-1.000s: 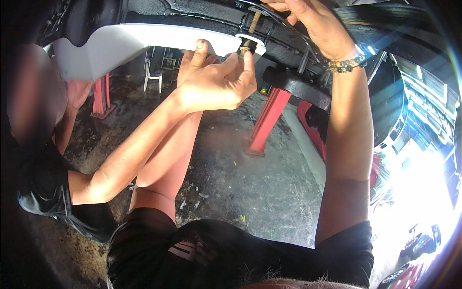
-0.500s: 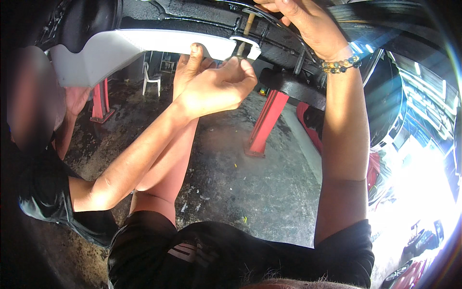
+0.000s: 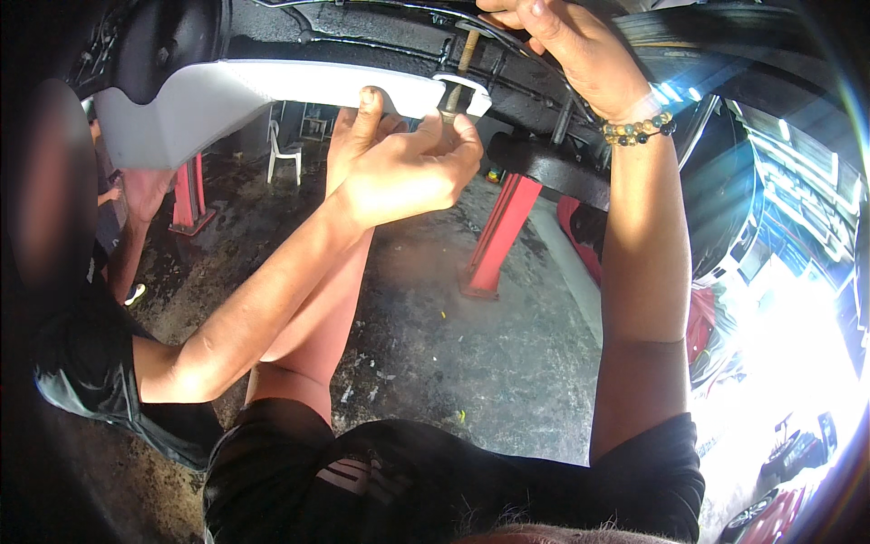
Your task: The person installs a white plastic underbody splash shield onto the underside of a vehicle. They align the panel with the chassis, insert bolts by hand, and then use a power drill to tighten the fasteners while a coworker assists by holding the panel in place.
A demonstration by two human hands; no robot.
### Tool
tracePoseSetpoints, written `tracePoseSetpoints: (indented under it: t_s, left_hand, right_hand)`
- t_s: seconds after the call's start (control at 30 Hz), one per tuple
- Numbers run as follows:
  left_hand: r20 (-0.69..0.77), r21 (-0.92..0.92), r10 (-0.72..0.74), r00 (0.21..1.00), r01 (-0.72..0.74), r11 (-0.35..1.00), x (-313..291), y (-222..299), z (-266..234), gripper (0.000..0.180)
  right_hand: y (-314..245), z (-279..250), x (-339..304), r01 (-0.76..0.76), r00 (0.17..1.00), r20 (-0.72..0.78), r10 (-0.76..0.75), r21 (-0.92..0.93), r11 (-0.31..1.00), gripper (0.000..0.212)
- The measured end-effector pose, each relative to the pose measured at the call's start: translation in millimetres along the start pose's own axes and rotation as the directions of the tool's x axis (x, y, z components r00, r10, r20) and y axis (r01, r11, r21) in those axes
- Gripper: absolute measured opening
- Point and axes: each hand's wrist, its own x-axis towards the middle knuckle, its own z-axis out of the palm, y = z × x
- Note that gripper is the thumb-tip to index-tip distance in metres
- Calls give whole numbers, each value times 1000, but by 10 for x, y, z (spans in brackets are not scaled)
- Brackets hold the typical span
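**White panel under the underbody: left grip at lower edge, right grip apart**

Found across upper left to centre, beneath the black underbody (image 3: 399, 27): white panel (image 3: 263, 83), long axis running left to right, notched at the right end. Standing at that notch: threaded rod (image 3: 468, 53), near upright, slightly tilted. Noted at the rod's lower end: fingertips of a co-worker's hand (image 3: 403, 177).

Left grip (image 3: 341, 150): directly under the panel, nearer to it than the right; partly covered by the co-worker's hand, so impossible to tell whether spread or closed. Right grip (image 3: 580, 45): raised beyond the panel's right end, fingers bent, cut near the top edge; hold impossible to tell. Worn at the right wrist: beaded bracelets (image 3: 639, 130).

Further out: red post (image 3: 498, 231), white chair (image 3: 288, 149), stained floor (image 3: 426, 299).

Writing: pale lettering on the black shirt (image 3: 507, 462), only partly legible. No brand or label readable on the panel.
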Motion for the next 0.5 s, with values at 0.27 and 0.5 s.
tracePoseSetpoints:
  t_s: [0.27, 0.5]
  left_hand:
    - [-27, -50, -65, 998, 63, 997, -9, 77, -77, 40]
    - [32, 515, 147, 989, -142, 845, -48, 20, -19, 46]
  right_hand:
    - [-189, 11, -11, -162, 985, 82, 151, 145, 976, 42]
    - [-215, 10, -101, -127, 991, 50, 121, 132, 983, 42]
